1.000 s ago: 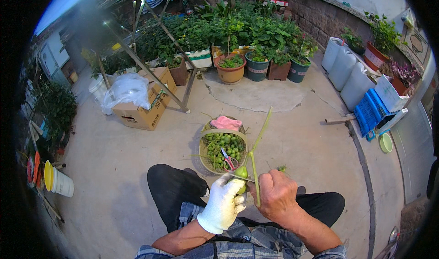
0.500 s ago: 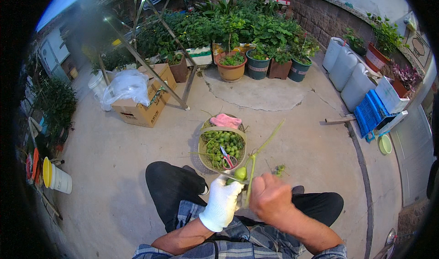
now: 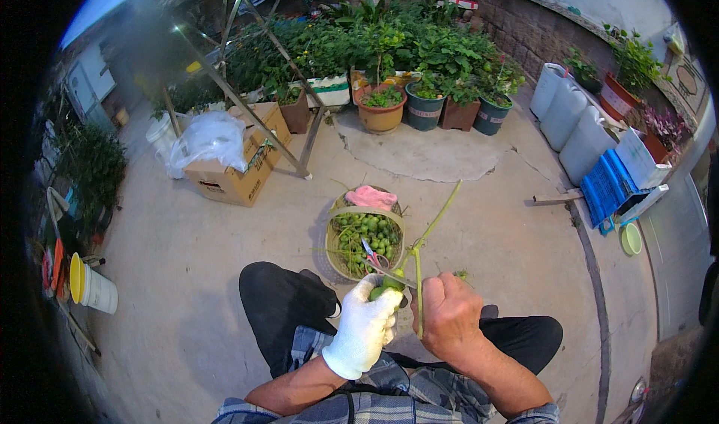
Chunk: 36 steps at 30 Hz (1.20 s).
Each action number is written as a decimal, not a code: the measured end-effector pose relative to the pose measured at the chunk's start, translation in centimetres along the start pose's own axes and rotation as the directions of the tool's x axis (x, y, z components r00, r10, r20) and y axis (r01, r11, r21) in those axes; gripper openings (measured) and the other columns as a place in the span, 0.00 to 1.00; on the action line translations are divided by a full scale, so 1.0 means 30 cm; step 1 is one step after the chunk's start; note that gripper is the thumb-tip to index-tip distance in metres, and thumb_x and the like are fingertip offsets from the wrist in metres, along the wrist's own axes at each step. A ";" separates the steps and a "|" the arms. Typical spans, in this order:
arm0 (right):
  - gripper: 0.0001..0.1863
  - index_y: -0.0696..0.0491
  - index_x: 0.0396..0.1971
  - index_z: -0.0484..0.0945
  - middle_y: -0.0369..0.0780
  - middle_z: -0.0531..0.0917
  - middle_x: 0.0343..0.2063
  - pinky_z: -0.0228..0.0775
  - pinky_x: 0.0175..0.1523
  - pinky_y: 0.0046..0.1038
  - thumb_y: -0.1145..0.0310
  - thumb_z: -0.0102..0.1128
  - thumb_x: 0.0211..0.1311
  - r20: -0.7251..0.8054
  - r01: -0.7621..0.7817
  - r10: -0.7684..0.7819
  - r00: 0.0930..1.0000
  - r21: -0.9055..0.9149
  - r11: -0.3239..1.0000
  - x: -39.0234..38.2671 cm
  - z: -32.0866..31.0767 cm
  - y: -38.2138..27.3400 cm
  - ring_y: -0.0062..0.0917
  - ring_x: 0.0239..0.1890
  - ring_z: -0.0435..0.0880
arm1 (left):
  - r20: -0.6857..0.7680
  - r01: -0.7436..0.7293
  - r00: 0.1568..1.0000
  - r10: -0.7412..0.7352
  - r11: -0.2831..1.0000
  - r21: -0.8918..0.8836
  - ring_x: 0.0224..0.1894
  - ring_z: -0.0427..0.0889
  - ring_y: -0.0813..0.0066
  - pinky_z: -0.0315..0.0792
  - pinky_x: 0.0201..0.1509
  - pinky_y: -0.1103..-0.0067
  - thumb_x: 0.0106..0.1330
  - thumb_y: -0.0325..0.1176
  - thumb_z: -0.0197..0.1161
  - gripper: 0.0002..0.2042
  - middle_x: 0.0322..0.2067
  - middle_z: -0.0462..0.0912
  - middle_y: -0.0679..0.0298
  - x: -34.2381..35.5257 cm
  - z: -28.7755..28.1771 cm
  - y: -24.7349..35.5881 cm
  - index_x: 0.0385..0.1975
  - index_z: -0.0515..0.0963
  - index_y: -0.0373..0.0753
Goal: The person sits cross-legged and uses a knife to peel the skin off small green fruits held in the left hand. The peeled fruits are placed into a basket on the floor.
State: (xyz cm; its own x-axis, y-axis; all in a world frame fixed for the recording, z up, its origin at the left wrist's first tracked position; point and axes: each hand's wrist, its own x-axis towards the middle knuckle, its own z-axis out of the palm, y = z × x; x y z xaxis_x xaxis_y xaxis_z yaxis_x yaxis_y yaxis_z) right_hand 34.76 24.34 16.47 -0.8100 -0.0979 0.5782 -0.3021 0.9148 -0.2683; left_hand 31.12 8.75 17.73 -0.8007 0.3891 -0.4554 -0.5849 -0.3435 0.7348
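Observation:
My left hand [image 3: 363, 327], in a white glove, is closed round a green fruit [image 3: 383, 289] on a long, forked green stem [image 3: 439, 218]. A metal blade [image 3: 397, 277] lies across the fruit, its handle gripped in my bare right hand [image 3: 450, 313], with part of the stem beside those fingers. Just beyond my hands a woven basket [image 3: 331, 235] holds several green fruits [image 3: 368, 229], red-handled scissors [image 3: 377, 258] and a pink cloth [image 3: 370, 197]. A small green sprig [image 3: 460, 276] lies on the concrete right of it.
A cardboard box [image 3: 221, 184] with plastic bags stands under a metal frame [image 3: 264, 137] at back left. Potted plants [image 3: 380, 117] line the back; white jugs [image 3: 583, 149], a blue crate [image 3: 604, 190] and a green bowl [image 3: 630, 239] are at right, a bucket [image 3: 99, 295] at left.
The stem swung lower, then rose again between frames. My right hand moved, blurred half a second ago, and is now back beside the fruit. The blade sits slightly higher on the fruit.

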 end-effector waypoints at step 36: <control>0.14 0.55 0.26 0.69 0.46 0.72 0.23 0.68 0.23 0.42 0.71 0.68 0.47 -0.014 -0.080 0.082 0.997 0.087 0.993 -0.006 0.020 0.024 0.43 0.22 0.76 | 0.134 0.026 0.991 -0.022 0.999 -0.024 0.25 0.77 0.81 0.63 0.20 0.87 0.73 0.34 0.57 0.11 0.30 0.78 0.67 0.040 -0.039 0.029 0.50 0.75 0.40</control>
State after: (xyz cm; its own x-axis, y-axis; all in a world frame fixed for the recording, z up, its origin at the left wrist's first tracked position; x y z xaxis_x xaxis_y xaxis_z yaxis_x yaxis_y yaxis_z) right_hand 34.38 24.79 15.72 -0.8249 -0.0174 0.5651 -0.2786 0.8822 -0.3795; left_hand 29.52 7.92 17.23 -0.7628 0.5077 -0.4004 -0.6083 -0.3534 0.7107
